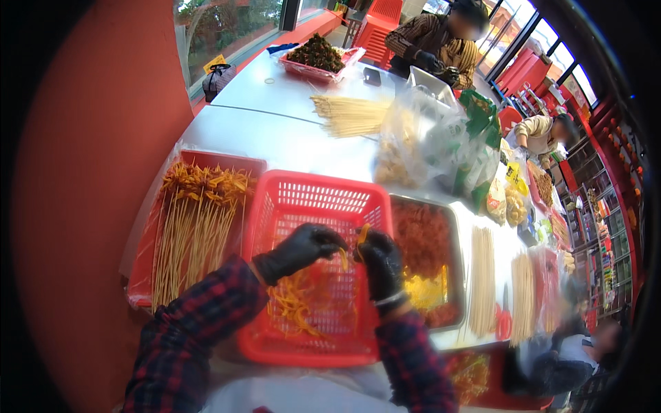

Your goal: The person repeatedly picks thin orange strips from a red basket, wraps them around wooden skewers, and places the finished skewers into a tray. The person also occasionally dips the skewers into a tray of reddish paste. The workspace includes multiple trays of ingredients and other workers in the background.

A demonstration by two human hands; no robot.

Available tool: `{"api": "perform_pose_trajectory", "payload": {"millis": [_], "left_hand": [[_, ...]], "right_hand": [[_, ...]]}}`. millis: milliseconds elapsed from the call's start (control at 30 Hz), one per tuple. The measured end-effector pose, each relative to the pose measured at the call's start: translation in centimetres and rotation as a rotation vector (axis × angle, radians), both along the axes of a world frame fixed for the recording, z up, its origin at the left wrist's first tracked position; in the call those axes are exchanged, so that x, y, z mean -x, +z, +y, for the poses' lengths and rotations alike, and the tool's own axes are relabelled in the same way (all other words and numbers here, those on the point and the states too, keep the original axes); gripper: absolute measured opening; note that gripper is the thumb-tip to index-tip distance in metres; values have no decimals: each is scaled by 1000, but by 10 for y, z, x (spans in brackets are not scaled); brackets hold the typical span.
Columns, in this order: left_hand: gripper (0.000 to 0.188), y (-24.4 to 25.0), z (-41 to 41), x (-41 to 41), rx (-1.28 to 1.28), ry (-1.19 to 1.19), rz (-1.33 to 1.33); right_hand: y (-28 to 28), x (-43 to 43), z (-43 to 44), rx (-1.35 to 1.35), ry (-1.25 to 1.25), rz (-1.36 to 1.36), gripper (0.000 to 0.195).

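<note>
My left hand (302, 250), in a black glove, pinches an orange-yellow food strip (344, 259) that hangs from the fingertips. Close beside it, my right hand (381, 260), also gloved, grips another strip (363, 235) that sticks up past the fingers. Both hands are above a red plastic basket (325, 356) with slotted walls. Loose orange strips (294, 302) lie in its near left part. To the left, a red tray (139, 273) holds many bamboo skewers (193, 242) with bunched orange strips (206, 185) at their far ends.
Right of the basket is a metal tray (461, 258) of reddish food and yellow liquid. Beyond it lie bundles of bamboo skewers (483, 279) and red-handled scissors (503, 322). Plastic bags (428, 139), more skewers (351, 114) and a tray of dark food (316, 54) stand farther back. Co-workers sit around the table.
</note>
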State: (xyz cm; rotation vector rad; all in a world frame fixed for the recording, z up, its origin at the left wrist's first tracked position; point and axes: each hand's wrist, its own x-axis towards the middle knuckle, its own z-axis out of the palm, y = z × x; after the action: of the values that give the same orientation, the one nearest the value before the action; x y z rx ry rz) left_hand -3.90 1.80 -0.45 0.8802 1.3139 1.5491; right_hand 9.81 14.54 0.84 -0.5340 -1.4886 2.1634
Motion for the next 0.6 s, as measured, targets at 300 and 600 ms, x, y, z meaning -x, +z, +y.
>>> {"api": "perform_pose_trajectory", "payload": {"millis": [300, 600], "left_hand": [[13, -5, 2, -4, -29, 89, 18], [22, -6, 3, 0, 43, -25, -147]], "right_hand": [[-8, -2, -3, -10, 140, -36, 20], [-2, 4, -11, -166, 166, -69, 19]]}}
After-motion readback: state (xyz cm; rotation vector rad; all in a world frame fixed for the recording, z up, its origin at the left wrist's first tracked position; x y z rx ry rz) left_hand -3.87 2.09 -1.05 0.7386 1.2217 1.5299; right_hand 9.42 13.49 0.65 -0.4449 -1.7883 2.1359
